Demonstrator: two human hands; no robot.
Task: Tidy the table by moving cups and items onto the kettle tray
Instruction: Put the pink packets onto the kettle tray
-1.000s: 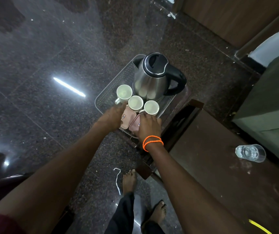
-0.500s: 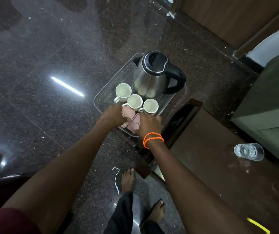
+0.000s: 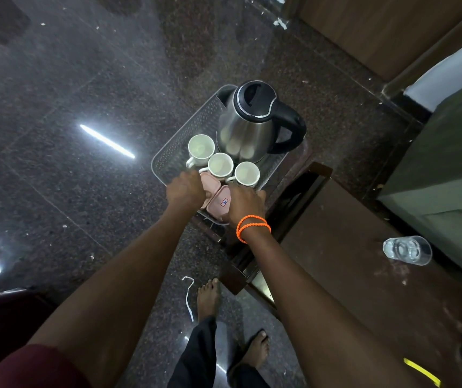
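A clear plastic tray point(image 3: 172, 156) carries a steel kettle point(image 3: 248, 130) with a black lid and handle. In front of the kettle stand three white cups point(image 3: 220, 164) in a row. Two pink lidded boxes point(image 3: 218, 203) lie side by side at the tray's near edge. My left hand point(image 3: 186, 191) is curled against the left box. The right box, whose label shows, is held at its right side by my right hand point(image 3: 245, 204), which wears orange bands at the wrist. Both hands hide parts of the boxes.
The tray rests on the corner of a dark wooden table point(image 3: 350, 261) and juts out over the speckled floor. A glass tumbler point(image 3: 407, 250) lies on its side at the table's right. A green bed edge is at far right. My bare feet point(image 3: 207, 298) are below.
My right hand has shifted slightly right, uncovering the label on the right pink box. The left hand has drawn in closer to the left box. Tray, kettle and cups are unmoved.
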